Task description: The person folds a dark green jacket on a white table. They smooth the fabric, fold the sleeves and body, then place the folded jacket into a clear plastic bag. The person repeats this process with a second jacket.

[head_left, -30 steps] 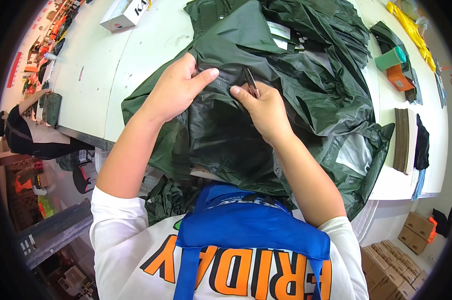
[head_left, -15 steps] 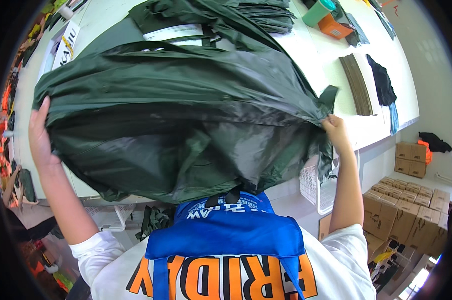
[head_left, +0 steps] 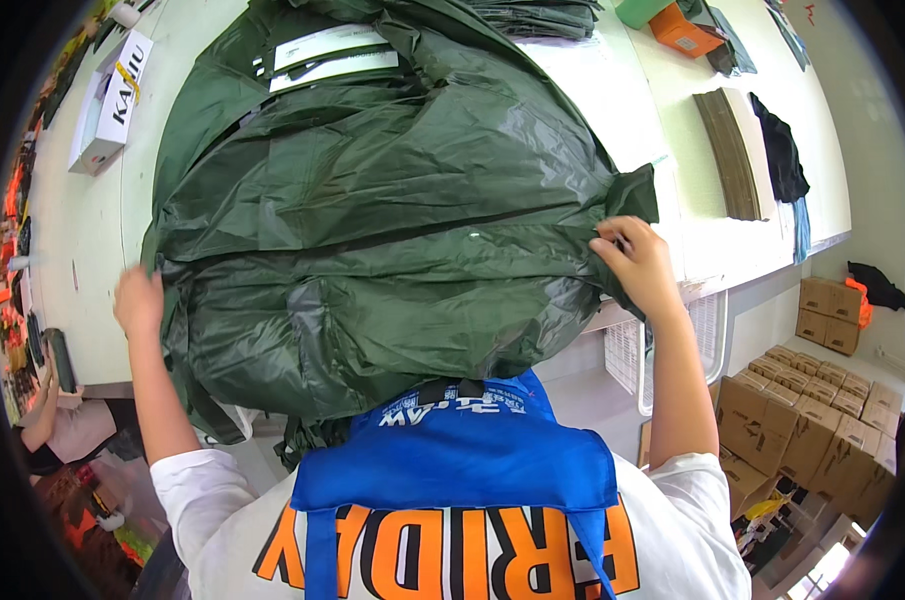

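Note:
A dark green, shiny waterproof garment (head_left: 392,200), which looks like rainwear, is spread over the table and hangs over its near edge toward my body. Two white strips (head_left: 337,58) show near its far end. At the garment's left edge, my left hand (head_left: 139,303) has its fingers closed on the fabric. My right hand (head_left: 637,265) pinches the right edge between curled fingers and thumb, beside a flap of the same fabric that sticks up. A long crease runs across the cloth between both hands.
Folded dark green pieces (head_left: 542,18) are stacked at the back. Brown cardboard sheets (head_left: 727,155), a black cloth (head_left: 780,150) and an orange box (head_left: 684,30) lie right; a white box (head_left: 112,105) lies left. Wire baskets (head_left: 627,360) hang below the edge. A co-worker (head_left: 72,435) is at left.
The garment has come down from a raised, billowing position and lies flatter. My left hand has moved inward and down; my right hand has shifted slightly left and stays at the right edge.

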The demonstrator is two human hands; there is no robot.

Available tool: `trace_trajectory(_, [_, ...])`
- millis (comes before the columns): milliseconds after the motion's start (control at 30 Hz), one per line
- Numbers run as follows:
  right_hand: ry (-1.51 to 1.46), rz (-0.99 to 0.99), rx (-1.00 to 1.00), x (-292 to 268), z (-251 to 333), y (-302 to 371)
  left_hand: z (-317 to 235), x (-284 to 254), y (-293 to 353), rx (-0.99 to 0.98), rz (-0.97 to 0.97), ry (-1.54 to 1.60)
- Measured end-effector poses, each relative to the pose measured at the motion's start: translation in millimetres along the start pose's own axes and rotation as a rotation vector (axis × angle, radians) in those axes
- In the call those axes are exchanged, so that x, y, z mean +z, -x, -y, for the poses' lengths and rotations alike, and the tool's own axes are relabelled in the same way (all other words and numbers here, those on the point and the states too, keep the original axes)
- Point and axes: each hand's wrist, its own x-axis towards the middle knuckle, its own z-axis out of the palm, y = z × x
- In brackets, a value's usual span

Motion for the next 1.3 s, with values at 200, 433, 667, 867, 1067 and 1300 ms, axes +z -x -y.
trace_trajectory(200, [0.660, 0.246, -0.049, 6.9, -27.3, -49.9, -225.7, -63.8, 116.5, 1.022, 0.489, 0.954])
trace_trajectory(433, [0.129, 0.331, 0.056, 13.9, -80.8, -73.2, -341.7, 6.4, 142.7, 0.937, 0.349, 0.759])
trace_trajectory(667, [0.134, 0.274, -0.004, 19.1, -105.1, -77.5, -348.9, 21.2, 136.2, 0.936, 0.374, 0.865])
trace_trajectory(867, [-0.010, 0.362, 0.280, 13.5, -97.6, -91.7, -361.0, 10.8, 123.6, 0.879, 0.561, 0.732])
trace_trajectory(1067, [0.144, 0.382, 0.202, 11.0, -90.7, -103.0, -366.6, -6.3, 118.3, 0.923, 0.588, 0.517])
trace_trajectory(1300, [0.413, 0.175, 0.015, -7.8, -102.0, -111.6, -316.2, 4.9, 122.5, 0.922, 0.321, 0.649])
